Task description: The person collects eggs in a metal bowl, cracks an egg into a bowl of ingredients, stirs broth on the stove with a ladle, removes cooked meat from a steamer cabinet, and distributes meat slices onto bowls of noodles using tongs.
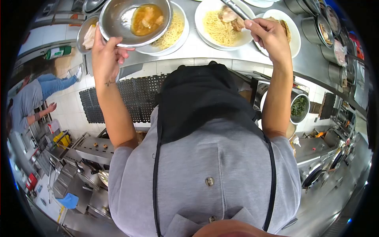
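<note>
My left hand (106, 53) grips the rim of a metal bowl (112, 29), tilted toward me, with pieces of meat in brown sauce (147, 19) inside. Under its right side, partly hidden, stands a white plate (184, 33) of noodles (171, 33). My right hand (272, 37) is closed around metal tongs (238, 8), which reach up and left over a second plate (202, 37). Noodles (217, 31) and pieces of meat (232, 19) lie on that plate. Beneath my right hand is another white plate (294, 29) with browned food, partly covered.
A smaller metal bowl (82, 37) with pale meat stands at the counter's left. Several metal containers (312, 29) line the right end. Behind me are a pot of greens (299, 106) and cooking equipment. Another person (33, 94) stands off to the left.
</note>
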A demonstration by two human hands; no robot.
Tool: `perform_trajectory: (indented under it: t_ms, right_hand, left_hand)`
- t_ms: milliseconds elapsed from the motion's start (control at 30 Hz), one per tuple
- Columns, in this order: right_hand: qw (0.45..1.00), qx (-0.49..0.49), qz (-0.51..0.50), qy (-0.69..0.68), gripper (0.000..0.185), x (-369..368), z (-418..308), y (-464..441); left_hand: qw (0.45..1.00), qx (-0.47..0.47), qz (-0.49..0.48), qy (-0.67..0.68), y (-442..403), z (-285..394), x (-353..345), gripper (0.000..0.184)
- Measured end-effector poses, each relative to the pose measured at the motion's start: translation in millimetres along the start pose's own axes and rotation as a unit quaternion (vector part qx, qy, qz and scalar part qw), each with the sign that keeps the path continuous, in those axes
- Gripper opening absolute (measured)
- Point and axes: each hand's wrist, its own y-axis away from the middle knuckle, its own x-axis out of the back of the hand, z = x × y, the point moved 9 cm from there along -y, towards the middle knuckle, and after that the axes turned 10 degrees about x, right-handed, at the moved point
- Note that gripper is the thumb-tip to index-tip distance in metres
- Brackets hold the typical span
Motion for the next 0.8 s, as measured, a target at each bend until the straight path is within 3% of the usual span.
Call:
perform_trajectory:
  t_ms: [300, 567, 800]
  right_hand:
    - [0.988, -0.055, 0.142, 0.011, 0.040, 77, 34, 55]
    - [0.974, -0.096, 0.198, 0.049, 0.041, 108, 53, 101]
    - [0.969, -0.121, 0.216, -0.015, 0.032, 117, 81, 125]
  left_hand:
    - [0.993, -0.049, -0.092, -0.056, -14, 28, -80, 0.069]
    - [0.965, -0.112, -0.122, -0.202, -23, 43, -153, 0.070]
    - [0.962, -0.100, -0.151, -0.203, -32, 48, -187, 0.069]
